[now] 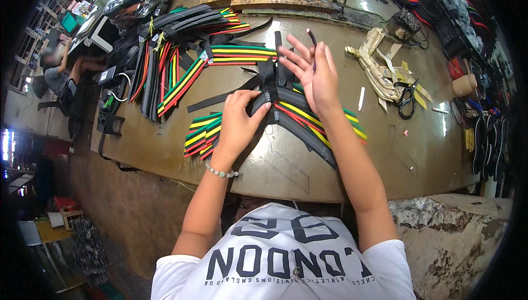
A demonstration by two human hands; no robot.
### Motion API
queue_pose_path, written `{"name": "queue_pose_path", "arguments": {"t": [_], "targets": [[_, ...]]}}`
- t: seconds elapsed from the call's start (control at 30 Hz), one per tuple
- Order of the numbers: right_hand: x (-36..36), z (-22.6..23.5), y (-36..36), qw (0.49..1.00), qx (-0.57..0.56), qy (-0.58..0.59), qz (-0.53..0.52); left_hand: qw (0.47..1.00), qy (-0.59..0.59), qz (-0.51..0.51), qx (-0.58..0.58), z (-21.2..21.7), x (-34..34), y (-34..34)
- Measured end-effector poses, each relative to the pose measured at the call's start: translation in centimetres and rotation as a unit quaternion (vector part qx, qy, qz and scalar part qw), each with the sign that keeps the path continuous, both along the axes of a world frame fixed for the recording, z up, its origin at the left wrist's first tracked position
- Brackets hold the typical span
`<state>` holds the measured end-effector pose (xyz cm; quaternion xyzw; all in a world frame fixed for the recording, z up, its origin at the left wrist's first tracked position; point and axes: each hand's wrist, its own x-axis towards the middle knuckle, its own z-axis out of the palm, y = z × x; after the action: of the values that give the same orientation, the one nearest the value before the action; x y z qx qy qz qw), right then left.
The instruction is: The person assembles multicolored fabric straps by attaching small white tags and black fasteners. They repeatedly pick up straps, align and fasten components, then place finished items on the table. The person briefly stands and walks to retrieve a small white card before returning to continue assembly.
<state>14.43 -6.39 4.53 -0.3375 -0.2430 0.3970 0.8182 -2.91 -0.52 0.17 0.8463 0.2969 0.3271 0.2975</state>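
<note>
Head view: left hand (237,119) presses curled fingers on the black strap (286,99), running 10-to-4 o'clock; right hand (314,74), fingers spread, pinches a thin dark stick (312,37) just above.
</note>
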Motion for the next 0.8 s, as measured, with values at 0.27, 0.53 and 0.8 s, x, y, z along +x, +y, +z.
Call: {"name": "queue_pose_path", "arguments": {"t": [0.27,0.53,0.8], "targets": [[-1.0,-5.8,-3.1,0.947,-0.084,-0.309,-0.02,0.99,-0.033,0.007,-0.134,1.7,0.9,2.7],[-1.7,-5.5,-2.1,0.951,-0.128,-0.279,-0.018,0.995,-0.034,0.0,-0.099,0.5,1.3,4.2],[-3.1,-4.4,-0.7,0.885,-0.251,-0.377,-0.111,0.994,-0.087,-0.004,-0.067,-0.5,1.5,4.1]]}}
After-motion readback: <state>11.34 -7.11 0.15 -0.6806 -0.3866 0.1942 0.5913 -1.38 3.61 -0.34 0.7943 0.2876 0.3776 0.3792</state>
